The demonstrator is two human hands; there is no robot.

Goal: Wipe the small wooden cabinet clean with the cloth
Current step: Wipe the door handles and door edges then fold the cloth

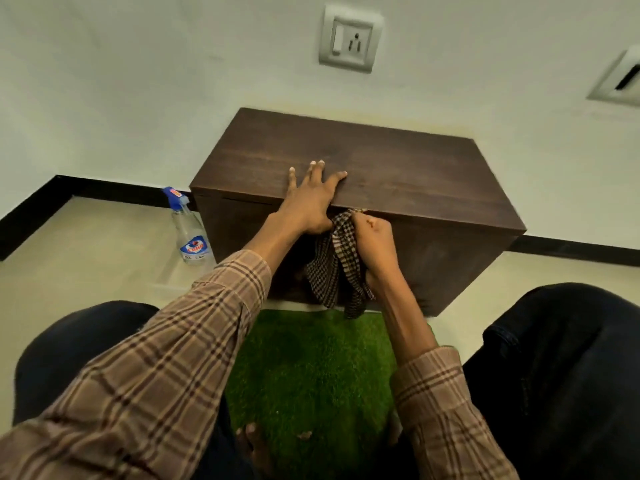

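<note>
The small dark wooden cabinet [398,168] stands on the floor against the white wall. My left hand [311,199] rests flat on the front edge of its top, fingers spread and straight, thumb down over the edge. My right hand [375,242] grips a bunched brown-and-white checked cloth [332,268] against the upper part of the cabinet's front face, just under the top edge. The cloth's loose end hangs down in front of the cabinet.
A clear spray bottle [189,230] with a blue trigger stands on the floor by the cabinet's left side. A green grass-like mat [311,368] lies between my knees. A wall socket [349,38] sits above the cabinet; a black skirting runs along the wall.
</note>
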